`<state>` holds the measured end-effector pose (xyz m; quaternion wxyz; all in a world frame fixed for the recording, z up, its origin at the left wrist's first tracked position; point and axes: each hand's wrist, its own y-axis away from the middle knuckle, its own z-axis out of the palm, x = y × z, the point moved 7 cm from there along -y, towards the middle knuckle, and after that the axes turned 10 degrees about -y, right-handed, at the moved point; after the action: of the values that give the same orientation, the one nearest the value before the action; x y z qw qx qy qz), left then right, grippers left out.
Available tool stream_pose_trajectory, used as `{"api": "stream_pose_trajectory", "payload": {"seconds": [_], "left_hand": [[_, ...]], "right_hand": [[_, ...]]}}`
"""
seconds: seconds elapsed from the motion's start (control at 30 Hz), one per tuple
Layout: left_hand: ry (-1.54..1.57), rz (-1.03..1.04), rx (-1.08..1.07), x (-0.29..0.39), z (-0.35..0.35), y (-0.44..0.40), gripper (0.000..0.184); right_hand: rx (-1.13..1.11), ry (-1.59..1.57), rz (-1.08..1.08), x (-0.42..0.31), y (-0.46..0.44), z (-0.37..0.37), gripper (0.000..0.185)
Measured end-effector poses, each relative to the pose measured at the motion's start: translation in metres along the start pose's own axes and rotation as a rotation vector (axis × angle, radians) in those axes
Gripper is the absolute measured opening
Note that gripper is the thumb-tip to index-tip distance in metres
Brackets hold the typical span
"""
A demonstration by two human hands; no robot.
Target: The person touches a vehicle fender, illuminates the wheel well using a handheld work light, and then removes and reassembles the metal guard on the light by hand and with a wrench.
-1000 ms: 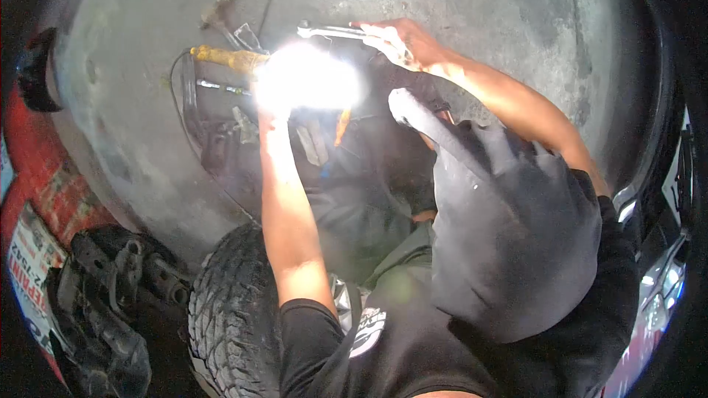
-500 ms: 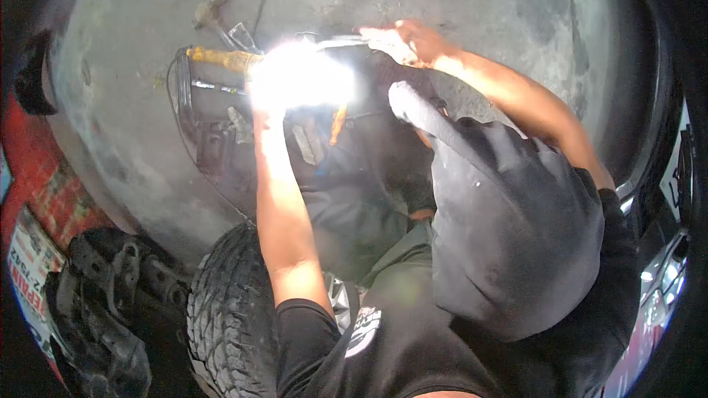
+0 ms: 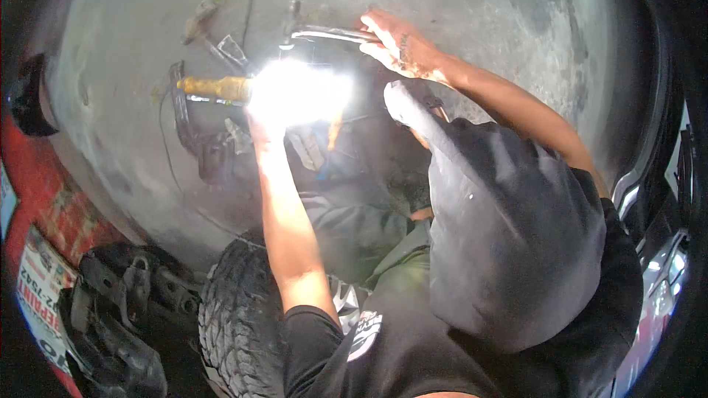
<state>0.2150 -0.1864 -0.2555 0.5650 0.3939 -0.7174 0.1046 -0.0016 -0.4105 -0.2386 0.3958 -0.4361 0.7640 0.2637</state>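
Floor: gray, (image 3: 479, 0) fills the far side of my feed.
Gray cloth: big drape of it (image 3: 516, 236), near right.
Tire: (image 3: 236, 317) near left, chunky tread, beside my left arm.
Dark metal part: (image 3: 110, 324) near left, left of the tire.
Right hand: (image 3: 404, 48) far side, right of center. I have its fingers closed about the handle end of the tool; exact tightness unclear.
Left hand: (image 3: 267, 124) mostly lost in glare. I can't tell how far open it is or what it has hold of.
Bright light: (image 3: 299, 92) right at my left hand, washes out everything behind it.
Hammer: (image 3: 332, 32) far side, off the floor by my read, head to the left, just beyond the glare.
Yellow handle: (image 3: 214, 88) left of the glare, runs into it.
Orange piece: (image 3: 334, 133) small, on the near side of the glare.
Done: hammer in hand, light on the spot, I'd judge.
Left: can't tell. No hammer contact visible, no finished result visible; glare covers the middle.
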Motion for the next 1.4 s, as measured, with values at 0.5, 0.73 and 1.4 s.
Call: {"api": "stream_pose_trajectory", "payload": {"seconds": [0.5, 0.73, 1.4], "left_hand": [[-0.015, -0.004, 0.003, -0.002, 0.008, -0.01, 0.027], [-0.031, -0.024, 0.004, -0.007, 0.008, -0.01, 0.027], [-0.253, 0.064, -0.005, 0.004, 0.016, -0.014, 0.026]], "right_hand": [[-0.378, -0.381, 0.245, 0.005, 0.005, 0.013, 0.051], [-0.517, -0.112, 0.234, 0.021, -0.011, 0.029, 0.048], [-0.531, -0.031, 0.189, 0.015, -0.001, 0.018, 0.049]]}}
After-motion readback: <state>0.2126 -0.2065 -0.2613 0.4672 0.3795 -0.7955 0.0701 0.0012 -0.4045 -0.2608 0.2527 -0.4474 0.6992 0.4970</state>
